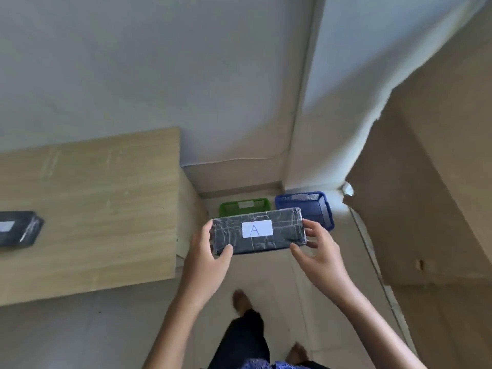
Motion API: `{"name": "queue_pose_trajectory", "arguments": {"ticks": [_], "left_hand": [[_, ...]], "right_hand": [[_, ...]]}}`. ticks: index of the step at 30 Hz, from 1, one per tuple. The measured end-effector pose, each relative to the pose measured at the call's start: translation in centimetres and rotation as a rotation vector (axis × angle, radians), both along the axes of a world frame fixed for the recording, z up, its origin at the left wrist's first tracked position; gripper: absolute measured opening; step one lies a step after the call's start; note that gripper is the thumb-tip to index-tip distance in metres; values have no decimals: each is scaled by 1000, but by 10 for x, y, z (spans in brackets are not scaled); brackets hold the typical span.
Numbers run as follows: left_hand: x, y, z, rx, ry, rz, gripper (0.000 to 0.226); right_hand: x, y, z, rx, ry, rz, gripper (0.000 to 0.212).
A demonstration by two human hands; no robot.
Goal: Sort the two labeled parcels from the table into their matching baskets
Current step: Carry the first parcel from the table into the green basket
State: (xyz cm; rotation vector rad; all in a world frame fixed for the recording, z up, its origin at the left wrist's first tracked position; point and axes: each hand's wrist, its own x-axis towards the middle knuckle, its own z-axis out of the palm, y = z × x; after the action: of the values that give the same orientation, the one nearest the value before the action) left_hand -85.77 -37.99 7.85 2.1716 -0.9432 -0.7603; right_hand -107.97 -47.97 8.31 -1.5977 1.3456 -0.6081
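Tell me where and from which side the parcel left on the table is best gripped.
Judging by its pose, grip the second parcel across its two long sides, coming down from above. It lies flat on the table near the left edge of view, label up, so the long sides are exposed. Both hands now hold the parcel marked A.

The parcel marked A (257, 230) sits between the left grip (206, 258) and right grip (319, 254). Beyond them two baskets (243, 206) (306, 205) stand side by side on the floor. Well left, the second parcel (18, 229) lies on the table (93, 209).
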Motion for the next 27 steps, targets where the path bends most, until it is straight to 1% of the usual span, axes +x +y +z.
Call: {"name": "queue_pose_trajectory", "arguments": {"ticks": [4, 11, 15, 18, 22, 25, 27], "left_hand": [[31, -22, -11, 16, 31, 63, 69], [74, -69, -33, 29, 55, 95, 72], [86, -104, -51, 44, 63, 109, 66], [89, -130, -70, 43, 50, 118, 59], [87, -161, -104, 44, 51, 134, 58], [86, -181, -138, 60, 36, 149, 58], [89, -194, -171, 75, 45, 168, 58]], "right_hand": [[36, -31, -6, 32, 1, 33, 50], [85, -84, -20, 87, 6, 16, 48], [95, -117, -40, 93, 33, -10, 48], [100, -143, -63, 112, 57, 0, 49], [105, -175, -101, 155, 57, 23, 48], [110, -195, -138, 178, 77, 47, 47], [113, -207, -171, 210, 79, 43, 47]]}}
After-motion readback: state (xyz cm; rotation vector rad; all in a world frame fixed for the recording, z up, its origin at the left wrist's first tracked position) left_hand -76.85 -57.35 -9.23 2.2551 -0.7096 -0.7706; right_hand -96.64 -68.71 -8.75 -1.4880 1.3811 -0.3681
